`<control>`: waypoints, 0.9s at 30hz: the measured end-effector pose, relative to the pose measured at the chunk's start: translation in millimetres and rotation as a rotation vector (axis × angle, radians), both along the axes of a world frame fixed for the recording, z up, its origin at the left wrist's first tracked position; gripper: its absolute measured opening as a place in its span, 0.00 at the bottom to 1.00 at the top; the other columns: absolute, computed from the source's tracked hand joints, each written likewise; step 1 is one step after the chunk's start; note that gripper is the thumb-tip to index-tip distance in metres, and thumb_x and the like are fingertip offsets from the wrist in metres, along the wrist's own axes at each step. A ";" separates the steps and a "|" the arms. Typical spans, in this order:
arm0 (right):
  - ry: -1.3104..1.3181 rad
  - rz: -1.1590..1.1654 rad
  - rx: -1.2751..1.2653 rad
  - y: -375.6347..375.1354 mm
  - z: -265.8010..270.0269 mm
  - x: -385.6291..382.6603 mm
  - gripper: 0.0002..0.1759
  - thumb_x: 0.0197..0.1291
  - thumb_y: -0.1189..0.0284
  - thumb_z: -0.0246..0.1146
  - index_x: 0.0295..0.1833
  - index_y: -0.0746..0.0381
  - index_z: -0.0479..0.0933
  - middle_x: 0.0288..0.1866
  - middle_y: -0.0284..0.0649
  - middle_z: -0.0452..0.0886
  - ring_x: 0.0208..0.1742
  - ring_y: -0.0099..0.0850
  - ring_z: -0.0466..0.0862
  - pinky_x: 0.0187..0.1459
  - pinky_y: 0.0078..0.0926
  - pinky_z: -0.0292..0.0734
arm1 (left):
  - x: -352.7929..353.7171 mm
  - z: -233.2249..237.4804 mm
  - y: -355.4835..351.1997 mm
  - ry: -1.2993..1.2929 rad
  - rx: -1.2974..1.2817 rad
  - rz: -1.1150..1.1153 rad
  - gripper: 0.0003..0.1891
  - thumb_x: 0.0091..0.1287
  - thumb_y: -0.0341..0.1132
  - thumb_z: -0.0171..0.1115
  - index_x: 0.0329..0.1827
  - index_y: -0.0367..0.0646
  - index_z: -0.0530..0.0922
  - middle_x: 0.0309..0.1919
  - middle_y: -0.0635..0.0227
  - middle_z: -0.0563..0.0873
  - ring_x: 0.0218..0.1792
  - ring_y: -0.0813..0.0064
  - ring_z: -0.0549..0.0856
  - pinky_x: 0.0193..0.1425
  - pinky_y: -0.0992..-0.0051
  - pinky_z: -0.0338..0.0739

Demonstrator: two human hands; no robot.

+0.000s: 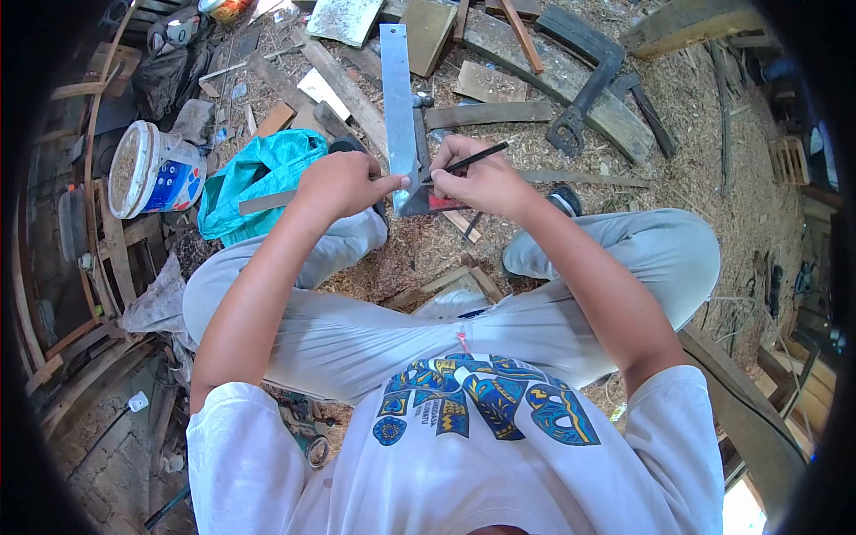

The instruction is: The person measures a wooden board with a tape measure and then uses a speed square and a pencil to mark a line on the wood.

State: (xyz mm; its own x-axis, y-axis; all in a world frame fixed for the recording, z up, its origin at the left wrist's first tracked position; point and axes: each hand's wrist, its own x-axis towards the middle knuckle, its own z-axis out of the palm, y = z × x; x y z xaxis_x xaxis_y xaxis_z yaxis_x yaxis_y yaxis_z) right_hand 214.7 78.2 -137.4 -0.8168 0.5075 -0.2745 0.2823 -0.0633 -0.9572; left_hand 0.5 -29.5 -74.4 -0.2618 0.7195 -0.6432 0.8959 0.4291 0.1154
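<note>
My left hand (343, 185) is closed, its thumb pressing on the near end of a long pale grey flat strip (398, 98) with a hole at its far end. My right hand (477, 178) pinches a black pencil (479, 158), its tip close to the strip's right edge. Under the hands lies a dark piece with a red patch (442, 203); its full shape is hidden. A thin wooden slat (267, 201) shows left of my left wrist, and another thin slat (584, 179) lies right of my right hand.
A bow-shaped saw (593, 94) lies on planks at the back right. Wood offcuts (490, 82) and shavings cover the ground. Left of my knee are a teal sack (241, 183) and a white bucket (147, 169). A hammer (421, 101) lies beyond my hands.
</note>
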 end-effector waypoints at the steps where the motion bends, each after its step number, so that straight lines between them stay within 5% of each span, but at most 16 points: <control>1: 0.000 0.000 0.000 0.1 -1.4 0.2 0.11 0.60 0.68 0.72 0.41 0.65 0.83 0.37 0.39 0.86 0.41 0.28 0.88 0.45 0.30 0.84 | 0.1 0.4 0.1 0.000 -0.004 0.000 0.36 0.71 0.74 0.63 0.39 0.45 0.93 0.32 0.57 0.92 0.36 0.54 0.92 0.41 0.56 0.85; 27: 0.009 0.046 0.010 -1.3 -4.2 -1.2 0.09 0.64 0.70 0.70 0.44 0.65 0.82 0.36 0.37 0.88 0.40 0.26 0.88 0.44 0.29 0.84 | 2.1 1.3 -2.1 -0.009 0.001 -0.006 0.36 0.71 0.74 0.63 0.38 0.46 0.93 0.30 0.58 0.92 0.35 0.55 0.91 0.39 0.57 0.83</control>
State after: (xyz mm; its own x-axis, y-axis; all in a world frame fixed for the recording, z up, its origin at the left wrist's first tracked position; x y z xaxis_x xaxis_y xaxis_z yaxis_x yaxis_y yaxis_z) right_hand 213.5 76.9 -141.6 -0.8417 0.4721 -0.2622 0.2761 -0.0410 -0.9603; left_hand 2.6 -31.6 -73.1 -0.2517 0.7220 -0.6446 0.8973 0.4237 0.1242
